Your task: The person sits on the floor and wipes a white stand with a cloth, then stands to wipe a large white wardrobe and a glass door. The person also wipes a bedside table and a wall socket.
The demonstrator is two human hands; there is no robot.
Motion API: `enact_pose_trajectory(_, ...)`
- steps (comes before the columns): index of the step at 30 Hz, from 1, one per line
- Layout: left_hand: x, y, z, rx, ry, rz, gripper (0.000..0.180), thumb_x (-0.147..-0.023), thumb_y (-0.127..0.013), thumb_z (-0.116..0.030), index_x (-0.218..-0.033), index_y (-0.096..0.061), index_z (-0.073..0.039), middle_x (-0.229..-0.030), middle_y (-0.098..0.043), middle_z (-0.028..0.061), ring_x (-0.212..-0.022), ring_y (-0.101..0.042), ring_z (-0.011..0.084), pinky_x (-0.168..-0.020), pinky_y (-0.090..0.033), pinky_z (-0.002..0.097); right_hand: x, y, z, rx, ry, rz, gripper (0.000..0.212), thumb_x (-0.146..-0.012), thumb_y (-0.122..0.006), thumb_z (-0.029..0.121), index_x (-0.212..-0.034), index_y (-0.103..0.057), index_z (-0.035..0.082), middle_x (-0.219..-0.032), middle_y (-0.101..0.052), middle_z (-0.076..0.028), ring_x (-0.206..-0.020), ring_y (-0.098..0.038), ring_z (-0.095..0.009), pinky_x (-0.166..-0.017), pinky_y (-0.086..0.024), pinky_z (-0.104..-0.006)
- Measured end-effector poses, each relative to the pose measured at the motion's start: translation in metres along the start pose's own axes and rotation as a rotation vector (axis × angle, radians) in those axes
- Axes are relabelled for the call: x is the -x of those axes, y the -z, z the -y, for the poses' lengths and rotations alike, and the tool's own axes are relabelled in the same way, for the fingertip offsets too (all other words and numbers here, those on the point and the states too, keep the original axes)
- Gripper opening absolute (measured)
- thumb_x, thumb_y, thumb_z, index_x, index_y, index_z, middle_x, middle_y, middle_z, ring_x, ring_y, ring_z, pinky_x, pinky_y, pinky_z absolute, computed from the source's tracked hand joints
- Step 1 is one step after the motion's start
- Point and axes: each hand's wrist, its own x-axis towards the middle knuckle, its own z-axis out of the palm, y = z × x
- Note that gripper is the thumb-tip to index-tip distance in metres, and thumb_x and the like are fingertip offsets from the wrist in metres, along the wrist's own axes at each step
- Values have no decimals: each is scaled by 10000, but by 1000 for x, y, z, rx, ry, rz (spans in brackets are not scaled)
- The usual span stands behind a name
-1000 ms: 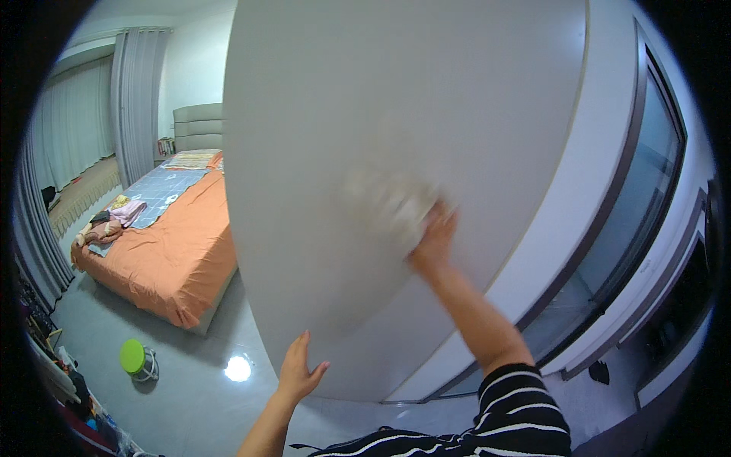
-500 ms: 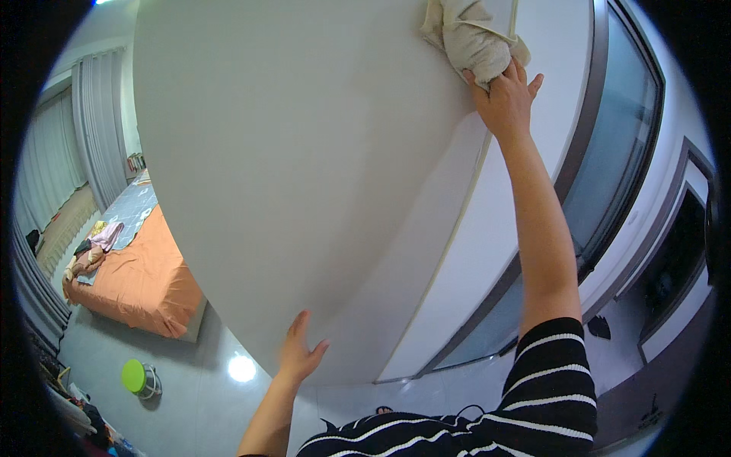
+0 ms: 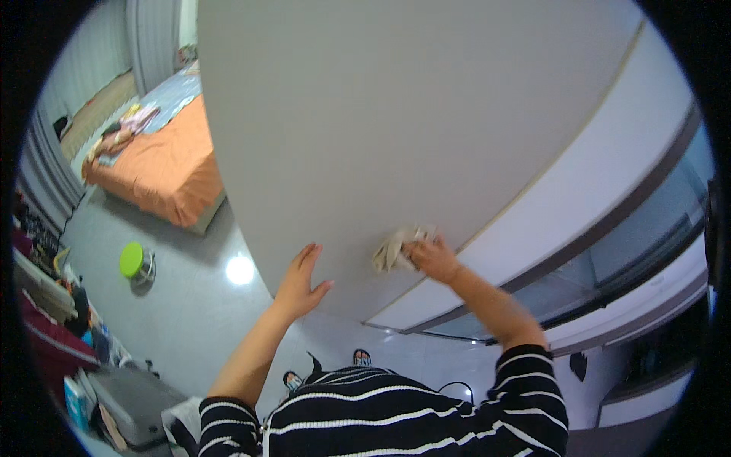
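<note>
At the far left, along the edge of the room, clutter lines the floor, with a grey case [image 3: 133, 404] lying near the lower corner. Above it a bed with an orange cover [image 3: 156, 164] stands on the grey floor, some small items scattered on its far end, too small to tell apart. A round green stool [image 3: 132, 260] sits on the floor below the bed, just left of a bright reflected spot of light.

A large pale grey panel [image 3: 396, 129], probably a wardrobe door, fills the middle of the view. The left hand [image 3: 299, 279] lies flat against its lower left edge, fingers spread and straight, gripping nothing. Just to the right, the right hand [image 3: 431, 258] presses a crumpled beige cloth [image 3: 394, 248] against the lower part of the same panel, fingers closed over the cloth's right side. The cloth touches the panel close to its bottom edge, between the two hands.

Both forearms rise from black-and-white striped sleeves [image 3: 426, 415] at the lower edge. To the right of the panel runs a white band [image 3: 601, 190], then a dark-framed glass pane [image 3: 609, 266] beyond it.
</note>
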Motion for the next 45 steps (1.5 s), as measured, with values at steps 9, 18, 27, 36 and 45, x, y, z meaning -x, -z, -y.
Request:
enact_pose_trajectory(9, 44, 19, 28, -8, 140, -99, 689, -803, -703, -241, -1377, -392, -23, -1419, -387, 240, -1294, -389, 401, -1059, -348, 442, -234, 205, -101, 48, -613, -827, 520, -761, -607, 162, -1271, -530, 96, -1383, -443, -134, -1321, -362, -307, -1030, -193, -677)
enact_pose_trajectory(18, 125, 57, 66, -50, 356, -105, 694, -797, -719, -264, -1378, -407, -49, -1422, -391, 226, -1292, -399, 388, -1047, -366, 434, -146, -52, 104, 91, 623, 319, 498, -879, -545, 245, -1360, -482, 132, -1280, -541, -10, -1259, -426, -203, -1106, -236, -525)
enact_pose_trajectory(27, 154, 76, 94, -60, 472, -214, 611, -796, -719, -248, -1316, -480, -35, -1389, -439, 223, -1269, -433, 390, -1040, -377, 432, -360, 163, -8, 111, -483, -621, 444, -841, -578, 154, -1282, -543, 113, -1358, -458, -99, -1276, -392, -336, -996, -250, -659)
enact_pose_trajectory(36, 178, 56, 101, -25, 457, -159, 577, -805, -714, -263, -1289, -505, -30, -1382, -437, 238, -1249, -450, 398, -1022, -396, 430, -387, 71, 79, -191, -324, -381, 498, -888, -489, 160, -1377, -437, 81, -1468, -382, -102, -1242, -434, -352, -969, -203, -747)
enact_pose_trajectory(45, 243, 63, 119, -24, 683, -138, 540, -799, -710, -275, -1257, -536, -48, -1371, -464, 203, -1232, -476, 366, -1010, -409, 426, -208, -47, 123, -14, 424, 380, 476, -914, -508, 246, -1367, -460, 107, -1335, -503, -75, -1288, -392, -284, -1051, -262, -603)
